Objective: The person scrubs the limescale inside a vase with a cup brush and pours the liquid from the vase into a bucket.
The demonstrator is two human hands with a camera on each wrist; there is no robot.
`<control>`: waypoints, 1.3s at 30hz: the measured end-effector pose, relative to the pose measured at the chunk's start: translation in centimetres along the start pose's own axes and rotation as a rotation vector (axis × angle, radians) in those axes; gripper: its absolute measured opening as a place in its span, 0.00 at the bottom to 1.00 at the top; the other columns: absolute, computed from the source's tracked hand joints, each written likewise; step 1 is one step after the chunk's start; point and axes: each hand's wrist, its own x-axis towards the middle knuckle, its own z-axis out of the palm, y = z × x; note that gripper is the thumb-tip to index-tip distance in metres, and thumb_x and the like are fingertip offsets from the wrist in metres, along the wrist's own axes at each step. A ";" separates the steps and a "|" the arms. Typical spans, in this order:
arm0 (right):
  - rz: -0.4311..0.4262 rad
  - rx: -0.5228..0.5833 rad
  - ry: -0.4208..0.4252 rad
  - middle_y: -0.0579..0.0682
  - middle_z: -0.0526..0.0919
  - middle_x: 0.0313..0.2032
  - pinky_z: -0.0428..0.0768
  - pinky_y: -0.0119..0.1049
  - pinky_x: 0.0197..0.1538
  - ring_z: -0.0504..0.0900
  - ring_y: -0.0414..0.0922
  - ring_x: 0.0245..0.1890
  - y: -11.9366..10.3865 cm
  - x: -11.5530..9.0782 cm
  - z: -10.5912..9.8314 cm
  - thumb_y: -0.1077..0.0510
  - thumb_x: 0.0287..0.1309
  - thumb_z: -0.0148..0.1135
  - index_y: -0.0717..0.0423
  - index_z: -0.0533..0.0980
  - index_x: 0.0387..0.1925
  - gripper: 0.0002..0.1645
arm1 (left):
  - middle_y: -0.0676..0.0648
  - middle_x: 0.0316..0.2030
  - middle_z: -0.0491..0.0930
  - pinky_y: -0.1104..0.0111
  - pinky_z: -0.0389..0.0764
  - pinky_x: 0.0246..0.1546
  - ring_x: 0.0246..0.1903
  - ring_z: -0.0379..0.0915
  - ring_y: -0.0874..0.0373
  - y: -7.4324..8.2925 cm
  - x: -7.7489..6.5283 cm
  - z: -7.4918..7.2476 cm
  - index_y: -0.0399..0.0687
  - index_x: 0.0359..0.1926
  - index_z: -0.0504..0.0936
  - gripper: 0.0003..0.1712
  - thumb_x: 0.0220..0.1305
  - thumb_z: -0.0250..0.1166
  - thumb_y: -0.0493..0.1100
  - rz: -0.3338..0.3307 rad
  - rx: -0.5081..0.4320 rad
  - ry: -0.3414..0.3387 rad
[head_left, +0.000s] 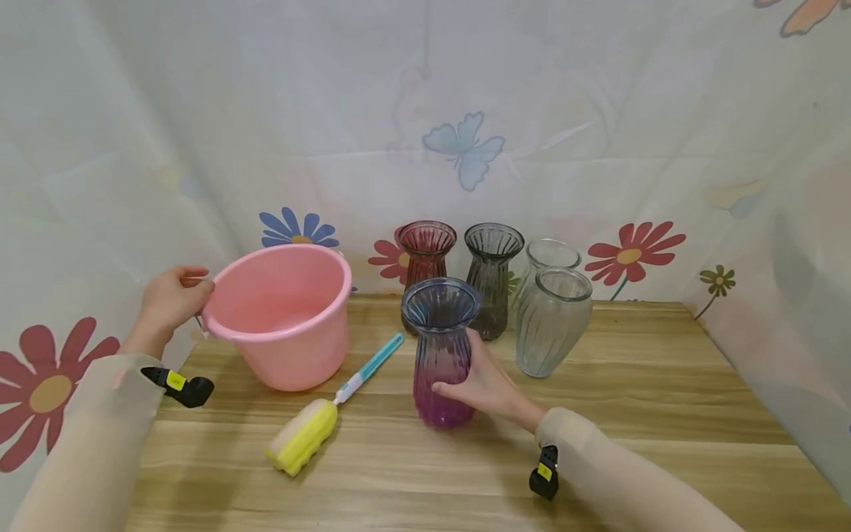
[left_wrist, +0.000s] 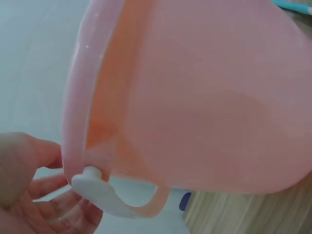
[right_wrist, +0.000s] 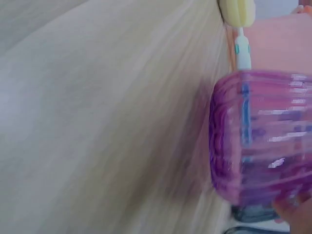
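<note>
My left hand [head_left: 174, 299] pinches the rim of a pink plastic bucket [head_left: 292, 355] at its left side. In the left wrist view the thumb meets the rim beside a white handle joint [left_wrist: 92, 187], with the other fingers partly behind it. A ribbed glass vase [head_left: 444, 362], blue at its flared mouth and purple at the base, stands upright in my right hand [head_left: 488, 380]. The thumb lies across its front and the other fingers go behind it, mostly hidden. Seen from the right wrist, the purple base [right_wrist: 258, 141] is close over the table.
Between bucket and vase lies a brush with a yellow sponge head [head_left: 304, 436] and a teal-and-white handle [head_left: 375, 362]. Behind stand a red vase [head_left: 427, 255], a dark grey vase [head_left: 490, 288] and two clear vases, the nearer one [head_left: 553, 325] at right. A printed curtain [head_left: 565, 96] borders the wooden table [head_left: 671, 414].
</note>
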 end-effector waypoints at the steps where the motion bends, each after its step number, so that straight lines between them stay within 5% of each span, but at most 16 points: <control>1: 0.006 -0.019 0.010 0.53 0.70 0.55 0.72 0.48 0.54 0.72 0.49 0.54 -0.2 0.2 0.1 0.43 0.34 0.74 0.51 0.55 0.63 0.56 | 0.27 0.54 0.68 0.64 0.78 0.34 0.38 0.76 0.48 -0.1 0.1 -0.1 0.30 0.62 0.61 0.32 0.65 0.46 0.49 -0.007 -0.004 -0.013; 6: -0.023 -0.135 0.066 0.53 0.70 0.54 0.73 0.46 0.53 0.72 0.48 0.53 -1.4 1.4 0.3 0.40 0.32 0.73 0.54 0.58 0.62 0.57 | 0.27 0.51 0.70 0.75 0.78 0.27 0.25 0.74 0.67 -0.1 0.6 -0.2 0.26 0.60 0.62 0.30 0.65 0.47 0.46 -0.041 -0.037 -0.077; 18: -0.150 -0.548 0.280 0.53 0.73 0.46 0.70 0.47 0.40 0.72 0.52 0.44 -6.7 3.6 -0.7 0.34 0.30 0.69 0.49 0.61 0.60 0.53 | 0.28 0.51 0.69 0.75 0.79 0.28 0.23 0.74 0.69 -0.4 0.7 -0.1 0.25 0.61 0.62 0.30 0.66 0.49 0.45 -0.076 -0.103 -0.106; 30: -0.502 -0.871 0.463 0.57 0.71 0.47 0.67 0.52 0.45 0.70 0.55 0.47 -9.8 6.3 -2.0 0.38 0.31 0.70 0.52 0.66 0.59 0.50 | 0.28 0.51 0.69 0.74 0.79 0.28 0.24 0.74 0.67 -0.6 0.9 0.2 0.25 0.61 0.61 0.30 0.66 0.48 0.45 -0.078 -0.099 -0.120; 39: -0.702 -1.126 0.545 0.54 0.69 0.52 0.64 0.50 0.54 0.66 0.53 0.53 -11.6 9.1 -2.4 0.50 0.49 0.61 0.48 0.64 0.60 0.34 | 0.28 0.51 0.69 0.74 0.79 0.28 0.25 0.74 0.66 -0.7 0.8 -0.1 0.26 0.61 0.61 0.30 0.67 0.48 0.46 -0.080 -0.101 -0.123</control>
